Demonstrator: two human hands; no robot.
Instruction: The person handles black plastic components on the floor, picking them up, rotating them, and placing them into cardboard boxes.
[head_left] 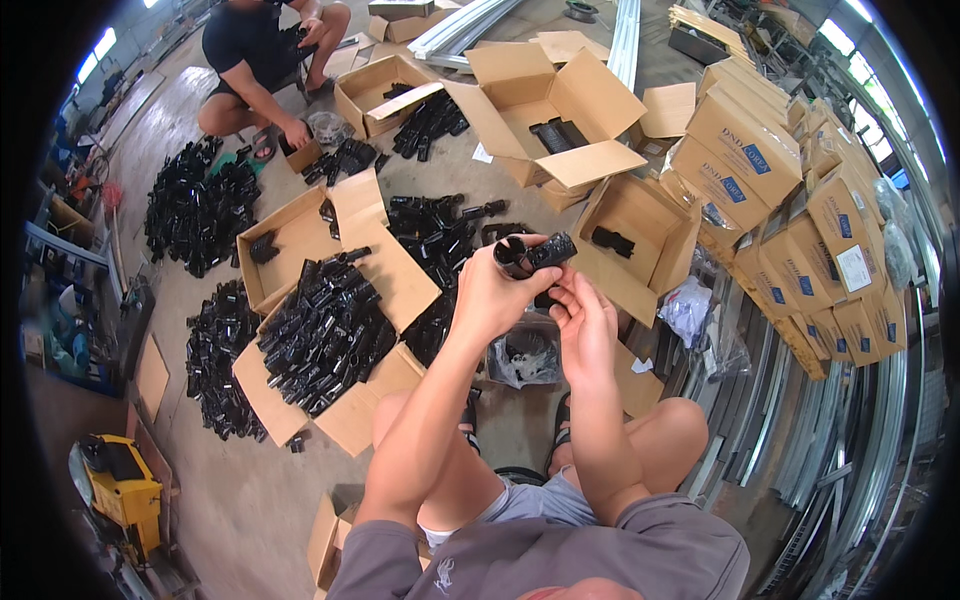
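My left hand (490,295) is wrapped round a glossy black fitting (550,252), with an open round tube end showing on its left side. My right hand (590,325) is up against the fitting's lower right side, its fingers bent and pressed together; whatever lies between those fingertips is hidden. Just below both hands, a clear plastic bag with small parts (524,352) sits between my feet. An open carton (635,240) to the right of my hands has a few black fittings inside. Left of my forearm, a heap of black fittings (330,330) lies on spread carton flaps.
More black fittings (205,205) are piled on the floor at left. A co-worker (265,70) squats at far left, one hand at a small box. A large open carton (490,120) stands ahead. Stacked cartons (740,150) and long metal profiles (770,440) line the right.
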